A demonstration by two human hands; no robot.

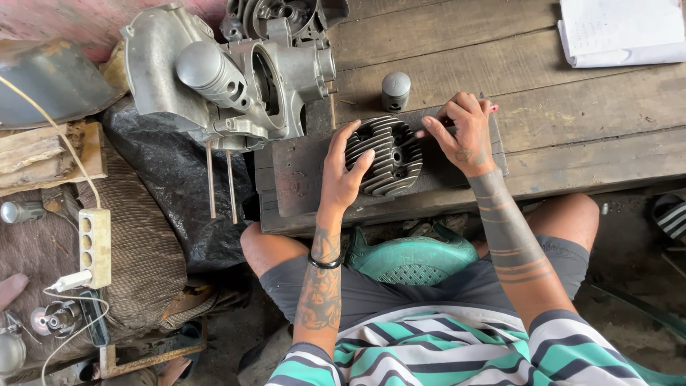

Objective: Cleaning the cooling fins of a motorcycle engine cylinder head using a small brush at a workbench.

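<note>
A big table (572, 107) of old brown planks fills the top — worn and scratched. Below it is a dark, dirty floor (629, 264). Soft daylight falls on everything — no sharp shadows.

Left hand (343, 171) covers the left edge of the finned cylinder head (389, 154); fins beneath the palm not visible. Right hand (464, 132): fingertips curl over something at the head's right rim, too small to identify. Engine crankcase (229, 78) cut off by the top edge. White papers (618, 32) cropped at the top right. Underside of the small piston (395, 91) hidden. Striped sandal (672, 214) cut by the right edge. Items at the lower left (50, 318) too small to identify.
</note>
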